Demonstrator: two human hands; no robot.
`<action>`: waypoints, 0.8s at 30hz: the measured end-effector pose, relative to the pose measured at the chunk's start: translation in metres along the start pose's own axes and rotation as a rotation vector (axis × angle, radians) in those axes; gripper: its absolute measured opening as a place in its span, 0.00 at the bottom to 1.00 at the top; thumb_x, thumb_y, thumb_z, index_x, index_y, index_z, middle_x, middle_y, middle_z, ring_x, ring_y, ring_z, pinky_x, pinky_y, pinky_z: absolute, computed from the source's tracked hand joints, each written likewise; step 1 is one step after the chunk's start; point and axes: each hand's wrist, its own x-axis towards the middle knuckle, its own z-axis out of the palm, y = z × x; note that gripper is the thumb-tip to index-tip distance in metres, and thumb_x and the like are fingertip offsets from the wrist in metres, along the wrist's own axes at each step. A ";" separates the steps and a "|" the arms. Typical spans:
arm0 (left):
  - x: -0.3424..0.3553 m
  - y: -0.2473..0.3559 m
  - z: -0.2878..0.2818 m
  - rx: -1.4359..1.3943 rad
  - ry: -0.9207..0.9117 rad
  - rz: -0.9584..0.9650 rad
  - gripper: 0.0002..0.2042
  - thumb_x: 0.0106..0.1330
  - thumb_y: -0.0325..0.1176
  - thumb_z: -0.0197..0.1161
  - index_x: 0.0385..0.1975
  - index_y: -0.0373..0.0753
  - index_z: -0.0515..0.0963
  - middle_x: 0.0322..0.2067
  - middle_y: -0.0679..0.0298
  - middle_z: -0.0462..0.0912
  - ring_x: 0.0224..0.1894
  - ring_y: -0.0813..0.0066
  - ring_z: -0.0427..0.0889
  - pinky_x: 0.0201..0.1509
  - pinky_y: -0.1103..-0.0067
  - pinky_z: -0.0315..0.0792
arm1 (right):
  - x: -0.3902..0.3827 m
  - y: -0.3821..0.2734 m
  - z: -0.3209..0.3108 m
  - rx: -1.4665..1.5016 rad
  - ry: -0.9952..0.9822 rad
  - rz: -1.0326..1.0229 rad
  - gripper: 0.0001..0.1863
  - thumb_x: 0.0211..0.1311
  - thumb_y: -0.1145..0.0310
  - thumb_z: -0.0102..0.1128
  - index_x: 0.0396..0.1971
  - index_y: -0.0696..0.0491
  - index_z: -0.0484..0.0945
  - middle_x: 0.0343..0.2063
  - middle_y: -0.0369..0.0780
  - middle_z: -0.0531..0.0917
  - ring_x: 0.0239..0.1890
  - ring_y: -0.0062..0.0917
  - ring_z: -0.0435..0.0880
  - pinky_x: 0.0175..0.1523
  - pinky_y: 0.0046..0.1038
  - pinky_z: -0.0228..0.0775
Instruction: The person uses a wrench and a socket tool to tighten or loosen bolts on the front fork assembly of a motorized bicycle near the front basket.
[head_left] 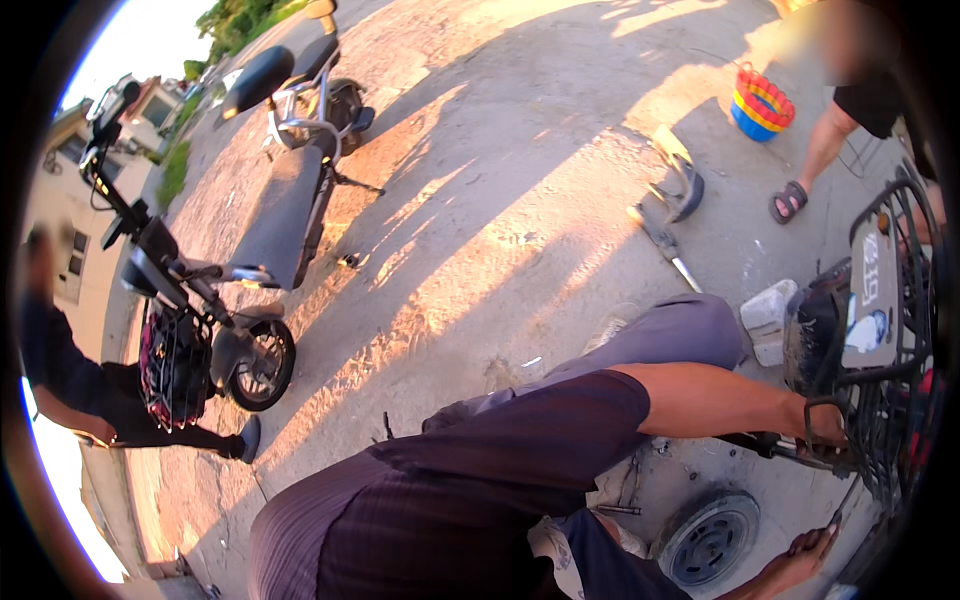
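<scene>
My left hand (822, 425) reaches into the black front rack (885, 330) of a vehicle at the right, its fingers partly hidden behind the bars. Low at the right, my right hand (800, 555) has its fingers closed round a thin dark rod or tool (848, 500) that angles up beneath the rack. A loose wheel (705, 535) lies on the ground between my arms, with a few small metal tools (625, 508) beside it. A pale block (765, 320) rests beside the vehicle.
An electric scooter (275, 220) stands at the left, near a person in dark clothes (70, 370). Another person (840, 130) stands at upper right, near colourful stacked baskets (760, 110). A curved part (682, 190) and a shock-like rod (675, 260) lie on the dusty ground (480, 250).
</scene>
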 end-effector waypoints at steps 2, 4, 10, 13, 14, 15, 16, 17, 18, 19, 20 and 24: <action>-0.008 0.002 -0.004 -0.036 -0.008 0.033 0.13 0.68 0.40 0.59 0.41 0.38 0.81 0.33 0.62 0.82 0.26 0.72 0.81 0.29 0.74 0.77 | -0.004 0.001 -0.003 0.068 -0.039 0.051 0.17 0.73 0.67 0.52 0.54 0.62 0.75 0.17 0.25 0.56 0.16 0.08 0.49 0.19 0.18 0.42; -0.013 0.001 -0.008 -0.126 -0.002 -0.009 0.14 0.69 0.41 0.58 0.41 0.37 0.80 0.32 0.61 0.82 0.26 0.72 0.80 0.28 0.75 0.76 | -0.008 -0.001 -0.004 0.200 -0.082 0.065 0.19 0.73 0.67 0.53 0.57 0.61 0.74 0.17 0.24 0.55 0.16 0.07 0.50 0.18 0.16 0.42; 0.009 0.004 -0.002 -0.137 0.007 -0.163 0.17 0.73 0.44 0.54 0.43 0.35 0.77 0.29 0.59 0.81 0.25 0.72 0.77 0.24 0.77 0.71 | -0.030 -0.018 -0.008 0.184 -0.064 -0.065 0.21 0.71 0.67 0.55 0.57 0.64 0.73 0.21 0.30 0.69 0.21 0.11 0.63 0.26 0.17 0.56; 0.015 0.007 0.001 -0.120 0.018 -0.177 0.18 0.75 0.45 0.52 0.44 0.33 0.76 0.27 0.57 0.81 0.24 0.72 0.76 0.22 0.78 0.68 | -0.042 -0.023 -0.011 0.043 -0.077 -0.113 0.18 0.71 0.66 0.56 0.55 0.61 0.75 0.21 0.33 0.74 0.22 0.14 0.70 0.28 0.20 0.62; 0.015 0.007 0.002 -0.167 0.008 -0.177 0.20 0.75 0.47 0.53 0.43 0.32 0.76 0.27 0.57 0.81 0.24 0.73 0.75 0.22 0.78 0.67 | -0.045 -0.025 -0.013 -0.101 -0.128 -0.199 0.18 0.70 0.67 0.56 0.54 0.61 0.75 0.22 0.36 0.76 0.21 0.18 0.72 0.28 0.21 0.64; 0.014 0.006 0.002 -0.134 0.008 -0.205 0.20 0.75 0.47 0.53 0.43 0.32 0.76 0.27 0.57 0.81 0.24 0.73 0.75 0.22 0.78 0.67 | -0.047 -0.025 -0.015 -0.250 -0.162 -0.284 0.17 0.70 0.68 0.57 0.53 0.62 0.75 0.23 0.39 0.78 0.21 0.21 0.75 0.28 0.23 0.66; 0.014 0.005 0.003 -0.125 0.042 -0.177 0.21 0.74 0.49 0.53 0.41 0.33 0.77 0.26 0.58 0.80 0.23 0.74 0.74 0.22 0.79 0.66 | -0.047 -0.025 -0.017 -0.334 -0.156 -0.359 0.17 0.66 0.72 0.59 0.53 0.62 0.76 0.26 0.45 0.80 0.22 0.30 0.80 0.28 0.28 0.70; 0.013 0.003 0.004 -0.115 0.078 -0.146 0.22 0.74 0.50 0.53 0.39 0.33 0.78 0.25 0.59 0.79 0.23 0.75 0.72 0.22 0.80 0.65 | -0.047 -0.023 -0.018 -0.316 -0.160 -0.350 0.17 0.66 0.72 0.59 0.53 0.62 0.76 0.26 0.45 0.80 0.22 0.30 0.80 0.28 0.28 0.70; 0.013 0.003 0.004 -0.148 0.069 -0.167 0.21 0.75 0.48 0.53 0.36 0.32 0.79 0.22 0.62 0.75 0.21 0.77 0.68 0.22 0.80 0.63 | -0.046 -0.022 -0.020 -0.354 -0.119 -0.513 0.18 0.64 0.73 0.60 0.53 0.61 0.76 0.27 0.45 0.81 0.23 0.33 0.81 0.28 0.29 0.71; 0.013 0.002 0.005 -0.130 0.070 -0.174 0.21 0.75 0.48 0.53 0.36 0.32 0.79 0.22 0.62 0.75 0.21 0.77 0.68 0.22 0.80 0.63 | -0.044 -0.019 -0.021 -0.405 -0.075 -0.664 0.18 0.63 0.75 0.60 0.53 0.61 0.76 0.29 0.45 0.82 0.24 0.36 0.82 0.28 0.31 0.72; 0.014 0.001 0.005 -0.253 0.031 -0.178 0.20 0.75 0.47 0.52 0.36 0.32 0.79 0.21 0.64 0.72 0.21 0.77 0.66 0.22 0.81 0.62 | -0.044 -0.016 -0.023 -0.421 -0.093 -0.667 0.21 0.59 0.76 0.62 0.54 0.60 0.76 0.28 0.44 0.82 0.24 0.35 0.82 0.26 0.32 0.72; 0.017 0.002 0.005 -0.256 -0.050 -0.204 0.19 0.75 0.43 0.50 0.32 0.31 0.78 0.18 0.67 0.65 0.19 0.79 0.62 0.20 0.82 0.58 | -0.043 -0.005 -0.030 -0.478 -0.148 -0.669 0.24 0.57 0.75 0.64 0.55 0.61 0.75 0.25 0.41 0.80 0.21 0.30 0.81 0.24 0.30 0.71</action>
